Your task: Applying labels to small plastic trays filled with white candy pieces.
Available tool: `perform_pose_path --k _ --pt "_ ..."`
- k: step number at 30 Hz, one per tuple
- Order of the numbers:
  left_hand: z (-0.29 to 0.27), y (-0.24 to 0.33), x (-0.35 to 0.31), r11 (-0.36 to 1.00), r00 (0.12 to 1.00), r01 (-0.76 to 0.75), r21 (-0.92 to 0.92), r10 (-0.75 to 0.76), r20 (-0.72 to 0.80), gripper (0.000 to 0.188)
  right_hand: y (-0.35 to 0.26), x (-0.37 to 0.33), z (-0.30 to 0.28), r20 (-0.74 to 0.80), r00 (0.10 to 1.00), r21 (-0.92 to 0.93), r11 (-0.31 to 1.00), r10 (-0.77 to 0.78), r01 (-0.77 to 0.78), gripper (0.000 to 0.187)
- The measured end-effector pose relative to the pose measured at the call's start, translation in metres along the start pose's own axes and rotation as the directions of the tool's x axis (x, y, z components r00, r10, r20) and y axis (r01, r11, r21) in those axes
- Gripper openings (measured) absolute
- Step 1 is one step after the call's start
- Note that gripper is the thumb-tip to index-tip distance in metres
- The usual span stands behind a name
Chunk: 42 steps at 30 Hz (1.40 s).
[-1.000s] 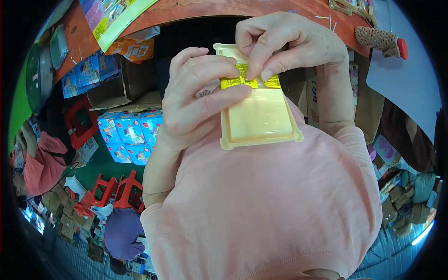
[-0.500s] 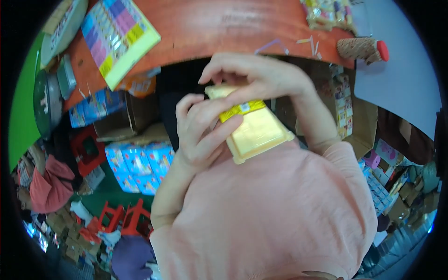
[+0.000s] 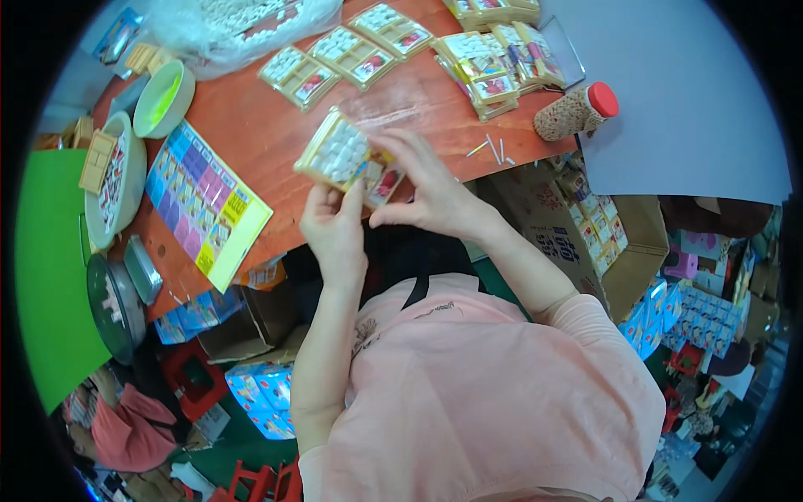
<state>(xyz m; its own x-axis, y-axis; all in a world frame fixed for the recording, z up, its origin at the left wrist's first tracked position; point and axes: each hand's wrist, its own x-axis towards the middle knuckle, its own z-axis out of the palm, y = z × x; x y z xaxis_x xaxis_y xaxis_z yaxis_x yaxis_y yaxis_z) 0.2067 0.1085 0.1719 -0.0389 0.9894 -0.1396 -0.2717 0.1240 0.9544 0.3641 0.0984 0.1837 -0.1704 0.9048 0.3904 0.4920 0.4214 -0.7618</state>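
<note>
Head view: we note the left hand (image 3: pixel 335 234) pinching the tray (image 3: pixel 312 142), held above the table (image 3: pixel 238 125) by its front edge. Right hand (image 3: pixel 439 197) curves about the tray's right end; firmness unclear. We judge a slack pinch or steeper tilt could spill white pieces (image 3: pixel 343 152), if uncovered.
</note>
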Motion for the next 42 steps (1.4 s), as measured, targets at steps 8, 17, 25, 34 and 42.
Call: perform_pose_path --k 8,17,25,34,42 --pt "0.086 0.002 0.049 0.904 0.919 0.28 -0.323 -0.155 0.363 0.039 0.035 0.025 -0.055 -0.146 0.989 -0.431 0.901 -0.007 -0.057 0.052" --pt "0.062 -0.016 0.139 0.355 0.776 -0.591 0.724 0.496 0.39 0.039 0.113 0.059 -0.129 -0.383 0.923 -0.623 0.731 0.026 -0.279 0.04" --pt "-0.016 -0.024 0.174 -0.002 0.783 -0.516 0.856 0.404 0.473 0.048 0.096 0.074 -0.086 -0.325 0.937 -0.865 0.441 -0.13 -0.239 0.037" --pt "-0.041 -0.018 0.046 0.008 0.775 -0.55 0.835 0.378 0.507 0.046 0.025 0.09 0.048 0.067 0.982 -0.366 0.911 -0.176 0.188 0.03" --pt "-0.062 -0.027 0.036 0.331 0.7 -0.654 0.68 0.606 0.378 0.043 0.061 0.103 0.095 0.218 0.95 -0.276 0.92 -0.221 0.278 0.03"
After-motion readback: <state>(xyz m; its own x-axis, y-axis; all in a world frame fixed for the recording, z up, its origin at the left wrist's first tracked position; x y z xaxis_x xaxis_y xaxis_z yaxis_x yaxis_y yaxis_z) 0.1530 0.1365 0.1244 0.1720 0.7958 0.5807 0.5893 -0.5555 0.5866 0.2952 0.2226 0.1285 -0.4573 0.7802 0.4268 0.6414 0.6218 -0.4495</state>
